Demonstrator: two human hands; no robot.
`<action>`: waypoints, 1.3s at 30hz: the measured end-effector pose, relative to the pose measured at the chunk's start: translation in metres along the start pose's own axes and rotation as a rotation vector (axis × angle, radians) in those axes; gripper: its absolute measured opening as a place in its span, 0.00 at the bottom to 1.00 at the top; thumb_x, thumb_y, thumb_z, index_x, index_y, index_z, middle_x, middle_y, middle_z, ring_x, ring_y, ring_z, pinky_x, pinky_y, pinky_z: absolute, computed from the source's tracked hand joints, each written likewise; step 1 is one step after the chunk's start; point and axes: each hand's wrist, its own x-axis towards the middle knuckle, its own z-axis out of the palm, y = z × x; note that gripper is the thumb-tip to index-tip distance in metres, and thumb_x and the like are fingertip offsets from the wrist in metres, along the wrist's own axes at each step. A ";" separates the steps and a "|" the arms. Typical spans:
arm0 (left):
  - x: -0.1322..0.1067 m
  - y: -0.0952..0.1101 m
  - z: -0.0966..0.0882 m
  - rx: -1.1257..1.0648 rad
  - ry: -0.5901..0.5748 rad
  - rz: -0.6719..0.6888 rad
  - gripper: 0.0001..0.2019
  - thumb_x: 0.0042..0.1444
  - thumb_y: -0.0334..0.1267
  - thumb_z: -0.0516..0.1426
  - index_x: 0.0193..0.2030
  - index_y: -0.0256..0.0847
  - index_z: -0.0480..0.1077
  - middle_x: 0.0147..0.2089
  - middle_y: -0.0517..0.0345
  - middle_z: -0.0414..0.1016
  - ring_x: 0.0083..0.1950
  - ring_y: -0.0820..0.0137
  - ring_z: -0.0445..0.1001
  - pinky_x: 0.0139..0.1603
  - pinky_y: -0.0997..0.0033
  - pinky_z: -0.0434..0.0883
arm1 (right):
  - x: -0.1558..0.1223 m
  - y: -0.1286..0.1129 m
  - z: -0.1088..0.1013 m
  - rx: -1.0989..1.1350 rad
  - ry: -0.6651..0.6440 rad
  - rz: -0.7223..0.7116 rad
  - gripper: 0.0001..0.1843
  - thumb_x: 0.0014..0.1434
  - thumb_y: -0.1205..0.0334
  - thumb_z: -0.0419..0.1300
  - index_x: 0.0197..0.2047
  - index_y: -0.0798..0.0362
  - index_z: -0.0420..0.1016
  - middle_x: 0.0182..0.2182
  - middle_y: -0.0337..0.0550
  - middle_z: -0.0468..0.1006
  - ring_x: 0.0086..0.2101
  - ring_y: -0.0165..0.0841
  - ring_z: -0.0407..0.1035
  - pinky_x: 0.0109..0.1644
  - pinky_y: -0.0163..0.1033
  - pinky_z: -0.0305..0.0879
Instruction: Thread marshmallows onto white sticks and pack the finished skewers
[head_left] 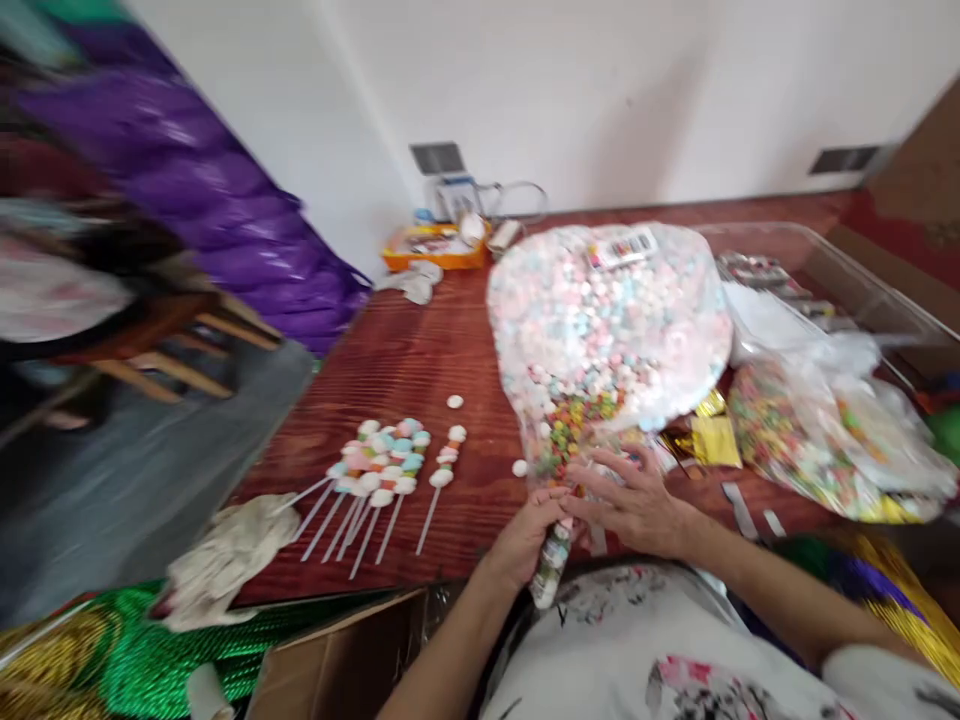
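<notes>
My left hand (526, 545) is closed around a narrow clear tube (553, 562) with small coloured bits inside and a white lower end. The tube is tilted, its top hidden between my hands. My right hand (630, 502) lies across the tube's top, fingers stretched out and apart, over a pile of small coloured candies (574, 425). Behind the hands, a large clear bag of pastel candies (600, 300) bears a white label. To the left lie several white sticks threaded with marshmallow-like sweets (382, 460), and one more such stick (448, 460) beside them.
A loose white sweet (454, 402) and another (520, 467) rest on the red-brown table (420, 350). At right are gold packets (715, 440), a bag of coloured candies (787, 420) and a clear tub (885, 290). A crumpled cloth (232, 550) hangs at the front-left edge; an orange tray (435, 258) stands behind.
</notes>
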 end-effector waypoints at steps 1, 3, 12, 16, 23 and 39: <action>0.000 0.000 0.000 0.023 -0.105 -0.046 0.14 0.45 0.43 0.64 0.21 0.36 0.67 0.18 0.61 0.65 0.23 0.71 0.69 0.32 0.68 0.70 | -0.004 0.001 -0.004 -0.020 -0.041 -0.074 0.19 0.64 0.66 0.56 0.57 0.45 0.72 0.57 0.44 0.74 0.61 0.43 0.60 0.61 0.56 0.56; 0.001 -0.001 -0.001 0.064 -0.268 -0.128 0.15 0.47 0.43 0.63 0.20 0.36 0.66 0.18 0.61 0.64 0.23 0.70 0.69 0.34 0.66 0.71 | -0.011 0.003 -0.008 -0.042 -0.071 -0.159 0.14 0.65 0.66 0.56 0.54 0.50 0.73 0.51 0.43 0.77 0.60 0.39 0.59 0.61 0.52 0.54; -0.013 -0.007 0.004 1.505 -0.112 0.479 0.13 0.65 0.38 0.49 0.38 0.37 0.73 0.34 0.50 0.74 0.36 0.66 0.70 0.40 0.66 0.68 | -0.027 -0.020 0.006 0.183 -0.360 0.348 0.06 0.56 0.68 0.57 0.28 0.55 0.72 0.25 0.41 0.75 0.33 0.33 0.63 0.41 0.43 0.54; -0.016 -0.018 0.007 1.795 0.025 0.838 0.12 0.64 0.32 0.49 0.44 0.36 0.73 0.37 0.48 0.76 0.37 0.65 0.70 0.39 0.66 0.68 | -0.035 -0.026 0.006 0.399 -0.279 0.585 0.12 0.62 0.69 0.55 0.27 0.54 0.73 0.25 0.40 0.77 0.30 0.31 0.63 0.37 0.39 0.57; -0.003 -0.012 0.008 0.998 0.133 0.334 0.15 0.62 0.41 0.52 0.26 0.37 0.70 0.23 0.60 0.65 0.25 0.74 0.63 0.27 0.74 0.61 | -0.086 0.051 -0.054 0.088 -0.246 0.575 0.09 0.64 0.66 0.57 0.36 0.50 0.80 0.35 0.45 0.78 0.37 0.35 0.65 0.42 0.42 0.59; 0.019 -0.014 0.034 0.421 0.269 0.099 0.13 0.53 0.46 0.59 0.27 0.38 0.73 0.22 0.62 0.67 0.21 0.78 0.62 0.23 0.77 0.60 | -0.046 0.020 -0.040 0.332 -0.029 0.503 0.09 0.63 0.73 0.52 0.41 0.52 0.69 0.32 0.43 0.75 0.33 0.32 0.69 0.36 0.37 0.63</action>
